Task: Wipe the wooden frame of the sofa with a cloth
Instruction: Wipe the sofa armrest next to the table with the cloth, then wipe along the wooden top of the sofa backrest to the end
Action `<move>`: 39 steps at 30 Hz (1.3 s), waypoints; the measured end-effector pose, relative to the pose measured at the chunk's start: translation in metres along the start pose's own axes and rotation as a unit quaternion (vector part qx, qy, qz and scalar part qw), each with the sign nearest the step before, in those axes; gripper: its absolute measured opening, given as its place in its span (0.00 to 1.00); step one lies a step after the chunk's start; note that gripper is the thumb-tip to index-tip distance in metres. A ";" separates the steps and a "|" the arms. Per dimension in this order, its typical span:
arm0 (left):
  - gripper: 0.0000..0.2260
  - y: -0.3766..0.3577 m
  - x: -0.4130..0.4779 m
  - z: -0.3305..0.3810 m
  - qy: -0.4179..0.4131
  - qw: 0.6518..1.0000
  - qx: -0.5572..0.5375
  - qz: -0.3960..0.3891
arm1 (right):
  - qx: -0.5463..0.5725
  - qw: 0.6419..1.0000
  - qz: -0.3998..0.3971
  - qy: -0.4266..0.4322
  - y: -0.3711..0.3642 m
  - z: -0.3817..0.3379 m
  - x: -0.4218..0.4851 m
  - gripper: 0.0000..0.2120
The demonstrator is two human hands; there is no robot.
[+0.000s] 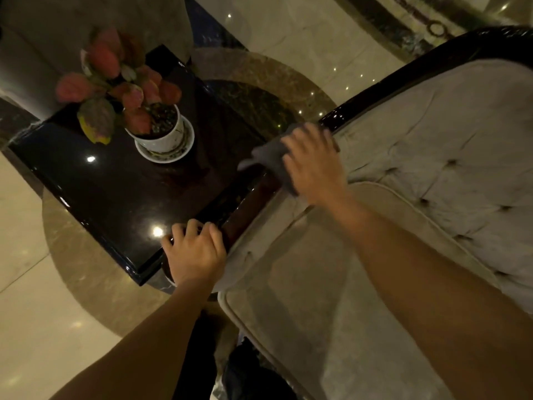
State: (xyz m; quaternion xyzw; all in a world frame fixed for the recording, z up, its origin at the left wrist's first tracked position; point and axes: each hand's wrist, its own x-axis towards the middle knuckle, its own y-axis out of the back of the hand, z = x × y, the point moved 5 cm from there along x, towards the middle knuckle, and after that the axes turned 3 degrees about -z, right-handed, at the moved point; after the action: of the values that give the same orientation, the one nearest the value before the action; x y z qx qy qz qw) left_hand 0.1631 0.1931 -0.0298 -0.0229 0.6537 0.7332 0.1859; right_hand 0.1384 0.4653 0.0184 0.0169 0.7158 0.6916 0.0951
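A beige tufted sofa (427, 180) fills the right side, edged by a dark glossy wooden frame (409, 73) that runs down into the armrest (248, 209). My right hand (314, 163) presses a grey cloth (268, 157) flat onto the armrest's upper bend, fingers spread over the cloth. My left hand (196, 252) grips the front end of the same wooden armrest, fingers curled over its top. The cloth's left corner hangs off the frame toward the side table.
A glossy black side table (115, 186) stands tight against the armrest on the left, carrying a potted red-leaved plant (127, 93) in a white pot on a saucer (164, 140). Polished marble floor (34, 284) surrounds it. Another upholstered seat (57, 24) is at top left.
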 end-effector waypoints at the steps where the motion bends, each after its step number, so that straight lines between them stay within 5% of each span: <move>1: 0.17 -0.001 0.000 -0.001 0.002 1.000 -0.003 0.010 | 0.031 0.997 0.001 -0.067 0.005 0.030 0.010 0.27; 7: 0.17 0.001 -0.001 0.002 0.010 1.000 0.023 -0.001 | 0.089 0.989 0.025 -0.112 -0.003 -0.015 -0.009 0.28; 13: 0.16 0.023 0.022 0.038 0.017 0.995 -0.075 -0.065 | 0.062 0.996 -0.052 0.041 -0.013 -0.089 -0.070 0.24; 16: 0.14 0.046 0.053 0.089 -0.066 0.980 -0.175 -0.063 | 0.024 0.995 -0.075 0.068 -0.002 -0.053 -0.045 0.24; 21: 0.22 0.064 0.088 0.173 -0.147 0.974 -0.158 -0.062 | 0.083 0.979 -0.081 -0.165 0.018 0.075 0.036 0.27; 24: 0.24 0.062 0.103 0.198 -0.198 0.973 -0.091 -0.071 | 0.102 0.965 -0.088 -0.227 0.016 0.108 0.055 0.26; 30: 0.20 0.054 0.118 0.208 -0.195 0.974 -0.035 -0.108 | 0.167 0.969 -0.026 -0.181 0.005 0.040 0.020 0.28; 34: 0.19 0.058 0.125 0.221 -0.211 0.973 -0.019 -0.094 | 0.024 0.993 -0.091 -0.076 0.010 0.091 0.031 0.28; 39: 0.22 0.069 0.142 0.268 -0.269 0.960 -0.014 -0.077 | -0.020 0.966 -0.106 -0.237 0.022 0.206 0.075 0.30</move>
State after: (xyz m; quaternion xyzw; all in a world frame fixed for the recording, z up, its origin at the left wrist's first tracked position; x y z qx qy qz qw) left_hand 0.0663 0.4810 0.0351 0.1218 0.5654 0.7052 0.4102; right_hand 0.0949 0.6814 0.0265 0.1020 0.6568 0.6678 0.3351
